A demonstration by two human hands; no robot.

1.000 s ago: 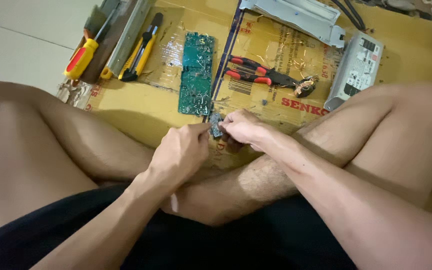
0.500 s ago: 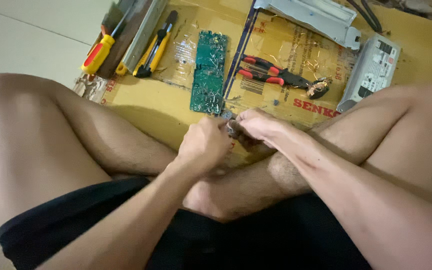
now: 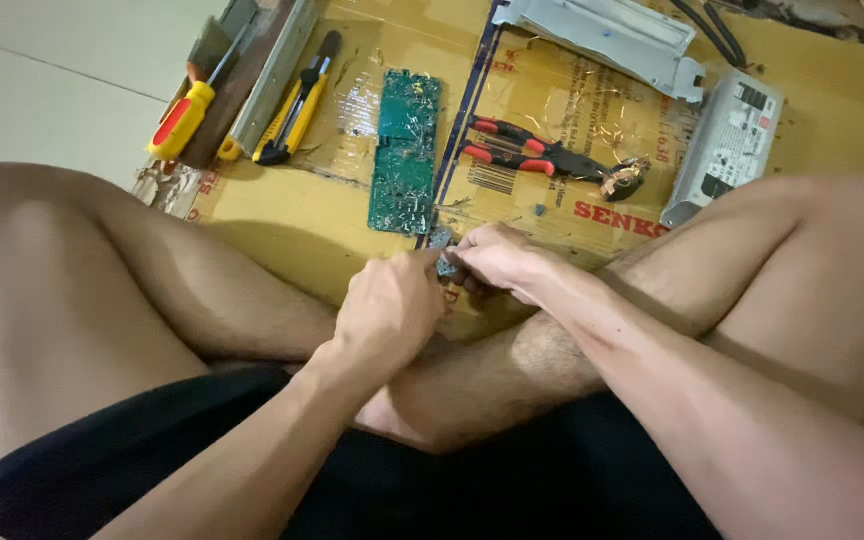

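A small grey electronic part (image 3: 441, 252) sits between the fingertips of both hands, just in front of the crossed legs and above the near edge of the cardboard sheet (image 3: 282, 205). The left hand (image 3: 389, 308) is closed around its near side; the right hand (image 3: 497, 262) pinches it from the other side with the fingers narrow. Compared with one second ago, the hands have come a little closer together and the part is more hidden, so the grip looks tighter now. Just beyond the part lies a green circuit board (image 3: 404, 150). To its right are red-handled pliers (image 3: 537, 158) and a white power supply box (image 3: 727, 145). To the left lie a yellow utility knife (image 3: 297, 100) and a red and yellow screwdriver (image 3: 187, 112).
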